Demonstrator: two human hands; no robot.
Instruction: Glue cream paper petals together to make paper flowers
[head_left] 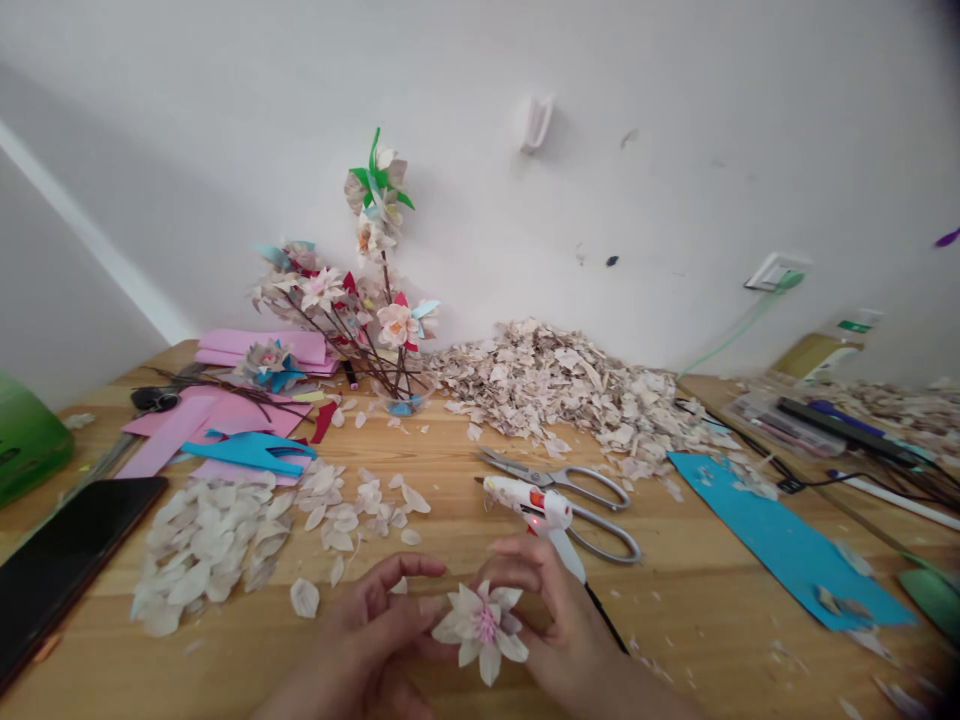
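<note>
Petal flower point(482, 634) between left hand point(382, 630) and right hand point(561, 622), over the wooden tabletop point(442, 465); fingers curled about it, actual pinch hidden, impossible to tell. Pink stamens point(486, 624) and petal ring apparently done; no leaves or twig in view, unlike twig-mounted blooms point(322, 289) behind.

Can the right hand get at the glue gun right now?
Probably yes: the glue gun lies just beyond the right hand, handle nearest, nothing visible between; the scissors sit behind and beside it. The flower at that hand may need setting down first.
</note>
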